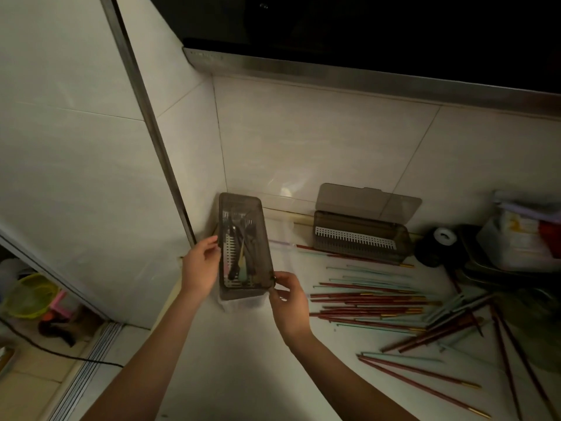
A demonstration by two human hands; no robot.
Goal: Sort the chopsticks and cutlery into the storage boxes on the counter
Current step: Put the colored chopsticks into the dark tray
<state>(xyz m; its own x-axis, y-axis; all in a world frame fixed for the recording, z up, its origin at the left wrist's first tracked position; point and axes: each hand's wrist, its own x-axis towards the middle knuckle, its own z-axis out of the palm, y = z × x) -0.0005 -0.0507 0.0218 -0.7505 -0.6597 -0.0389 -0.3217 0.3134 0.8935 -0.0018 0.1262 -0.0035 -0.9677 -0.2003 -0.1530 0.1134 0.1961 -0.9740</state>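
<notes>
At counter's left corner, both hands hold the closed cutlery box (244, 247): left hand (198, 267) fingers on its side, right hand (288, 299) pinching the near corner. Chopsticks (368, 302) lie loose w/ second box (361, 235) open, empty. Step looks like parking the full box; next, gather chopsticks.

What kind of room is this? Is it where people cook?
Most likely a home kitchen. A dark range hood hangs over a tiled wall, loose chopsticks lie scattered on the pale counter, and both hands hold a cutlery storage box.
</notes>
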